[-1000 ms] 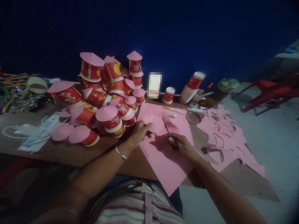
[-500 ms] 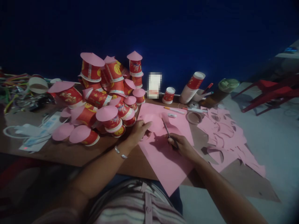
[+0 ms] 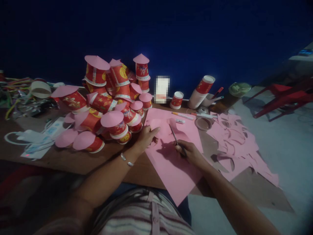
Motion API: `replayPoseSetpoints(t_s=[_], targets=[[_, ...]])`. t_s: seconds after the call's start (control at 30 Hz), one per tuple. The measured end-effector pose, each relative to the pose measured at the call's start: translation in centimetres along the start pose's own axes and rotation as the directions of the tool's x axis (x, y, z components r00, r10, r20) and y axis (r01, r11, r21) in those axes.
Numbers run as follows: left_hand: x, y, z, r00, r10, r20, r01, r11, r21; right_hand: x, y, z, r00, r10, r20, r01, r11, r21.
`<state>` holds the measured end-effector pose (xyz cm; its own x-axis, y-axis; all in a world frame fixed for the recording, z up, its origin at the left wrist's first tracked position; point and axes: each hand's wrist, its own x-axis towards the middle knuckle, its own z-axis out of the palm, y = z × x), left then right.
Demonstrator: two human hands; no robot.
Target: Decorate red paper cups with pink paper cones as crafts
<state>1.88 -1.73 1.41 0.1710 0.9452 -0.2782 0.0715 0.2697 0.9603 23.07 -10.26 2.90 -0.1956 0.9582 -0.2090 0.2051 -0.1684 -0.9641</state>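
My left hand (image 3: 147,136) is closed on a piece of pink paper (image 3: 163,125), with the thumb stretched along its near edge. Scissors (image 3: 174,134) are held in my right hand (image 3: 189,150), their blades pointing up and left at the paper. Whether the blades touch the paper is hard to tell. Beneath both hands lies a large pink sheet (image 3: 178,176), one corner hanging past the table's front edge. A glue stick or white tube (image 3: 180,121) and an orange pen (image 3: 179,115) rest near its far side.
Several red paper cups with pink cone tops (image 3: 113,122) are piled on the left. Pink offcuts (image 3: 238,140) cover the right. A tape roll (image 3: 203,123), a cup stack (image 3: 201,91) and a power strip (image 3: 42,138) share the table (image 3: 107,163). Red stools (image 3: 281,94) stand at right.
The pink paper in my left hand has shifted slightly, its rounded edge now harder to make out. Both hands stay almost where they were.
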Motion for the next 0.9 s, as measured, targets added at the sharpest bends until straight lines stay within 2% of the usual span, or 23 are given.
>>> replayPoseSetpoints(t_s=[0.37, 0.7, 0.9], targets=[[-0.53, 0.38, -0.05, 0.998, -0.068, 0.02, 0.066, 0.994, 0.082, 0.15, 0.02, -0.07, 0.998, -0.06, -0.017, 0.06, 0.997, -0.039], [-0.34, 0.11, -0.18, 0.997, -0.028, 0.071, 0.028, 1.0, -0.004, 0.11, -0.21, -0.07, 0.999, -0.049, 0.005, 0.05, 0.998, -0.036], [-0.68, 0.53, 0.01, 0.998, -0.048, 0.034, 0.047, 0.998, 0.033, 0.27, -0.05, -0.12, 0.998, -0.062, 0.008, 0.062, 0.997, -0.052]])
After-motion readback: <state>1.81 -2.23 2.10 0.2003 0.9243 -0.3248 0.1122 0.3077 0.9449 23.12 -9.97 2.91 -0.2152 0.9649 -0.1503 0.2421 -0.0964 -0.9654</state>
